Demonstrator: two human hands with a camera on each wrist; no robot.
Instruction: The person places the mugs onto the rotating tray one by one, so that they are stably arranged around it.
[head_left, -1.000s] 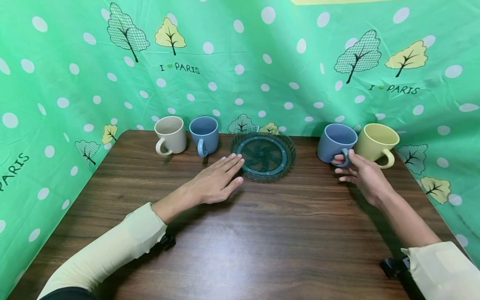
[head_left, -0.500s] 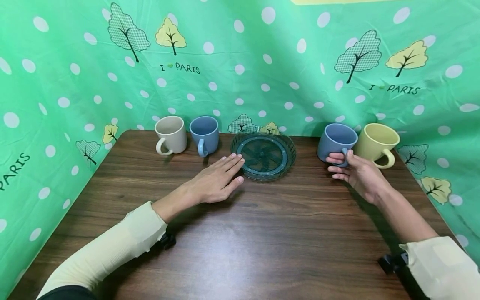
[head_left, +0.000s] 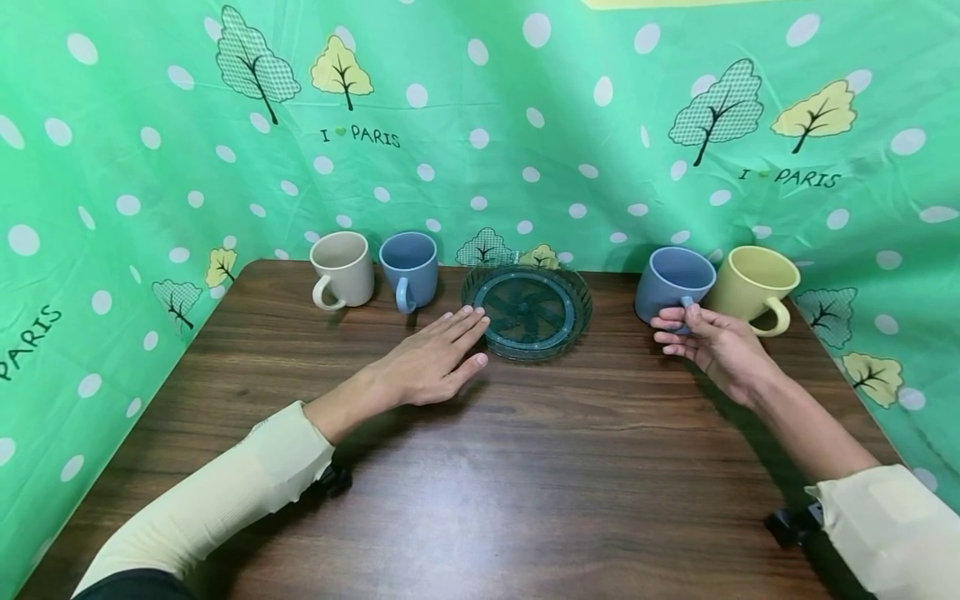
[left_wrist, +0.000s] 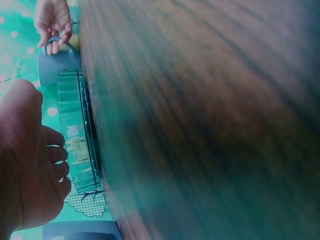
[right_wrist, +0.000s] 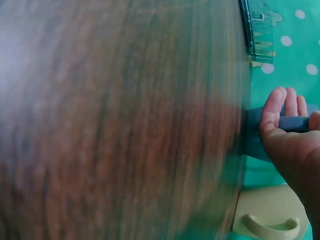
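My right hand [head_left: 723, 350] grips the handle of the right-hand blue mug [head_left: 667, 287], its fingers curled at the handle in the right wrist view. That mug stands upright on the table, close beside a yellow mug [head_left: 756, 279]. My left hand [head_left: 431, 360] is held palm down with straight fingers, their tips at the near left rim of a round dark-green clear dish [head_left: 577, 321]. In the left wrist view the dish [left_wrist: 75, 130] appears edge-on beyond the fingers; whether they touch it I cannot tell.
A white mug [head_left: 345, 271] and a second blue mug [head_left: 412, 271] stand at the back left, handles toward the front. The brown wooden table [head_left: 525, 467] ends at a green dotted cloth [head_left: 480, 108] behind and at both sides.
My right hand has shifted slightly left and its fingers have closed further around the blue mug's handle. The left hand, the dish and the mugs have stayed in place.
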